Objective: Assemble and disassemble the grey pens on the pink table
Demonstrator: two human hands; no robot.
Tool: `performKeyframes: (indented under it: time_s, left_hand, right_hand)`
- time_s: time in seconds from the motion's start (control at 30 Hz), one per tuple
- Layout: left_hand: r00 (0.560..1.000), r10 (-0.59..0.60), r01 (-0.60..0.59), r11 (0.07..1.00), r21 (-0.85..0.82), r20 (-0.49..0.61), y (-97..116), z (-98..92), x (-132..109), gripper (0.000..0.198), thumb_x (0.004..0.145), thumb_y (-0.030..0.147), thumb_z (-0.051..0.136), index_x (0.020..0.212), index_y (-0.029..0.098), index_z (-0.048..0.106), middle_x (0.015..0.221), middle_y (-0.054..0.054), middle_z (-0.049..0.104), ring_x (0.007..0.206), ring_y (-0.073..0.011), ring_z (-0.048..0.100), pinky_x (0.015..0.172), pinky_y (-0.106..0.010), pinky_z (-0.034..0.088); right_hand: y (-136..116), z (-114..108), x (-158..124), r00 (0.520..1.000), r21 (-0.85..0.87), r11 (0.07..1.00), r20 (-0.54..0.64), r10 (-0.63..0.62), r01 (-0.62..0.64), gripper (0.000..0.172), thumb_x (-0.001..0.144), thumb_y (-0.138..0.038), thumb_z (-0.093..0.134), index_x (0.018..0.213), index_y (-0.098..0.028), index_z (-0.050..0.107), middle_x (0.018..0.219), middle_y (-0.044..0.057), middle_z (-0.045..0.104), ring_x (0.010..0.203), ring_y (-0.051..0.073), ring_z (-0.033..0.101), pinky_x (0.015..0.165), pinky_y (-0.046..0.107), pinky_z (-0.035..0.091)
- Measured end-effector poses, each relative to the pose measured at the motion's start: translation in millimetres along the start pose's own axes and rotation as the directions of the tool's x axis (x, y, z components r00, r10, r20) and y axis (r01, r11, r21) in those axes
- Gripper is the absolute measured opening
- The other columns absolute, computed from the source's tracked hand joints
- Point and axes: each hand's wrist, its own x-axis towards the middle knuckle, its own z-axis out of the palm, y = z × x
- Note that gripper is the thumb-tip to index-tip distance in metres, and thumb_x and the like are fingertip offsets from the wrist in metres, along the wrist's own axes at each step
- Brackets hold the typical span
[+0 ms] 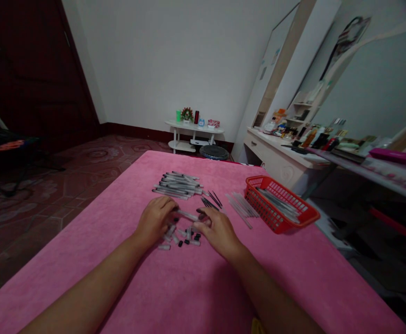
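Observation:
A pale pen (188,215) lies level between my hands, above a loose heap of small pen parts. My left hand (157,217) is closed around its left end. At the other end, the fingers of my right hand (219,228) pinch it. Below are several clear caps (164,247) and black plugs (180,243) scattered on the pink cloth (147,287). Just beyond my hands is a pile of pens (178,184) with dark ends. Thin black refills (215,199) lie right of that pile, and clear pen barrels (242,208) are spread further right.
A red plastic basket (275,222) holding more slim pen pieces stands at the table's right. A dressing table (275,148) with bottles is beyond it. By the far wall are a small white stand (182,145) and a round dark stool (214,152).

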Motion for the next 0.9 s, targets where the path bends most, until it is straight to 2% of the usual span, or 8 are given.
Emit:
performKeyframes:
  time_s: [0.13,0.2,0.3,0.43,0.57,0.67,0.8,0.9]
  left_hand:
    - [0.991,0.128,-0.128,0.992,0.008,-0.036,14.1,0.7,-1.0,0.016,0.083,0.013,0.052,0.095,0.016,0.061,0.091,-0.009,0.061,0.084,-0.0205,0.052,0.076,-0.034,0.041]
    - [0.98,0.195,-0.195,0.981,0.009,-0.041,19.5,-0.4,-1.0,0.017,0.085,0.014,0.051,0.099,0.017,0.061,0.092,-0.008,0.062,0.085,-0.0204,0.052,0.076,-0.034,0.04]
    - [0.953,0.301,-0.3,0.953,0.028,-0.026,25.6,-4.0,-1.3,0.018,0.087,0.019,0.053,0.103,0.019,0.061,0.092,-0.007,0.063,0.085,-0.0203,0.052,0.075,-0.035,0.038]
    - [0.932,0.362,-0.363,0.929,0.072,0.029,26.6,-6.8,-4.2,0.02,0.087,0.019,0.053,0.105,0.021,0.06,0.082,-0.005,0.063,0.076,-0.0187,0.052,0.068,-0.034,0.036]
    - [0.937,0.343,-0.348,0.934,0.086,0.061,23.6,-4.6,-7.5,0.024,0.085,0.017,0.053,0.107,0.022,0.06,0.076,-0.004,0.062,0.069,-0.0175,0.052,0.063,-0.031,0.035]
    - [0.95,0.29,-0.298,0.953,0.061,0.119,24.1,-3.6,-7.8,0.026,0.08,0.015,0.053,0.104,0.021,0.061,0.076,-0.004,0.063,0.069,-0.0179,0.055,0.062,-0.03,0.037]
    - [0.963,0.175,-0.183,0.983,0.022,0.203,27.7,-4.7,-7.1,0.019,0.078,0.018,0.051,0.093,0.021,0.063,0.075,-0.003,0.066,0.067,-0.0171,0.059,0.059,-0.027,0.037]
    - [0.962,0.079,-0.081,0.997,-0.004,0.262,30.3,-4.7,-6.0,0.016,0.082,0.022,0.046,0.08,0.02,0.062,0.07,-0.002,0.067,0.061,-0.015,0.059,0.055,-0.025,0.034]
  right_hand:
    - [-1.3,7.7,-1.1,0.997,0.152,0.988,0.082,0.014,-0.026,0.014,0.083,-0.023,0.054,0.083,-0.017,0.067,0.072,0.001,0.063,0.066,0.013,0.056,0.061,0.022,0.038]
    - [-0.8,10.7,-1.4,0.991,0.259,0.96,0.114,0.076,-0.103,0.018,0.082,-0.022,0.052,0.069,-0.016,0.061,0.062,-0.001,0.058,0.058,0.011,0.052,0.055,0.021,0.035]
    - [-2.7,11.4,-2.4,0.944,0.47,0.828,0.264,0.2,-0.307,0.023,0.081,-0.031,0.053,0.064,-0.016,0.055,0.052,-0.004,0.05,0.042,0.007,0.04,0.043,0.02,0.028]
    - [-9.2,3.3,-3.1,0.891,0.6,0.685,0.422,0.167,-0.413,0.031,0.075,-0.044,0.059,0.066,-0.015,0.057,0.05,-0.005,0.048,0.035,0.005,0.031,0.037,0.02,0.02]
    - [-12.0,-3.0,-2.5,0.915,0.576,0.745,0.387,0.114,-0.336,0.024,0.074,-0.035,0.061,0.066,-0.012,0.062,0.05,-0.004,0.051,0.04,0.005,0.036,0.041,0.019,0.027]
    - [-11.9,-1.8,-3.3,0.956,0.471,0.859,0.287,0.067,-0.202,0.016,0.076,-0.023,0.056,0.068,-0.013,0.065,0.057,-0.001,0.057,0.049,0.008,0.046,0.048,0.02,0.033]
    - [-14.4,-1.5,-5.3,0.984,0.1,0.991,0.144,-0.107,0.094,0.02,0.081,-0.017,0.052,0.067,-0.017,0.065,0.067,0.001,0.064,0.065,0.012,0.056,0.061,0.021,0.038]
    - [-17.4,-5.7,-6.6,0.966,-0.184,0.953,0.137,-0.219,0.242,0.019,0.085,-0.018,0.051,0.074,-0.019,0.067,0.075,0.004,0.067,0.072,0.015,0.059,0.067,0.023,0.038]
